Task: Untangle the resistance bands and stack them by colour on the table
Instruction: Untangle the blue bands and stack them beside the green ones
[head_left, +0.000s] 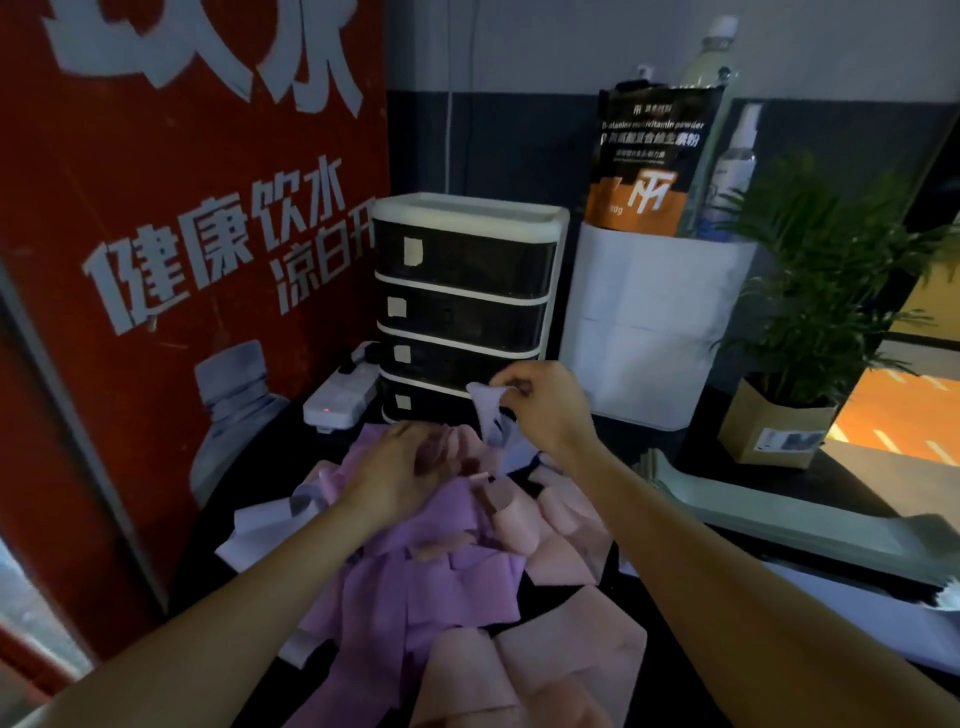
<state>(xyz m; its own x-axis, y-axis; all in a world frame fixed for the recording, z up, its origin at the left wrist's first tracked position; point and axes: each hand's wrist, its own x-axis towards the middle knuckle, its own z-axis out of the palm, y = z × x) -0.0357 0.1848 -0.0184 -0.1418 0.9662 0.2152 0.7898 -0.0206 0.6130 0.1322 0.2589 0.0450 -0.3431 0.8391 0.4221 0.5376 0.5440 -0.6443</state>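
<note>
Resistance bands (415, 566), purple, pink and pale lilac, lie knotted in a heap on the dark tabletop (670, 639). Left hand (400, 467) presses on the heap, likely anchoring it; its grip is blurred, so I cannot tell. Right hand (545, 400) pinches a lilac band (491, 415), lifting it free.

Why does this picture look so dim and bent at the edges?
Head view: dim indoor light leaves the table nearly black, while the orange area at far right glows bright; the wide lens bows the red poster; the left hand over the tangled bands is slightly blurred.
</note>
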